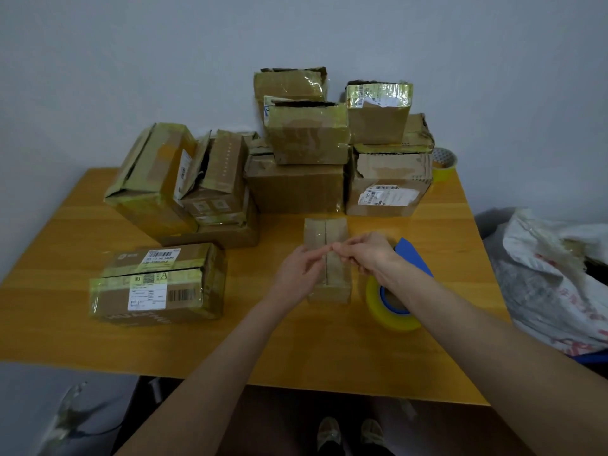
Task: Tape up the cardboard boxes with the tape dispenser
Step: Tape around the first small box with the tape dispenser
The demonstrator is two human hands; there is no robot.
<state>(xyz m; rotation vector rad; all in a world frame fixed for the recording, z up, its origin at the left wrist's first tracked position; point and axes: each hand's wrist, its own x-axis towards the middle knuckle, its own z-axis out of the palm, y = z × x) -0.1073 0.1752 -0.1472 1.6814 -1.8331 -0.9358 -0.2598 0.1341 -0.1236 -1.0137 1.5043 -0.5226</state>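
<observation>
Left hand (pixel 299 268) and right hand (pixel 365 251) meet fingertips over the small box (pixel 325 235) and its centre seam, grip unclear; the tape dispenser (pixel 391 304) lies just right of the box, so picking it up seems next.

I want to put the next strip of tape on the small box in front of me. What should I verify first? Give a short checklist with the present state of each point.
1. Flaps of the small box closed: ok, they meet along a centre seam.
2. Seam already taped: cannot tell, its middle is covered.
3. Tape dispenser in reach: ok, it lies on the table right beside the box, in no hand.
4. Tape end held: cannot tell; left hand and right hand meet fingertips above the box.
5. Box apart from the stacked boxes: ok.
</observation>
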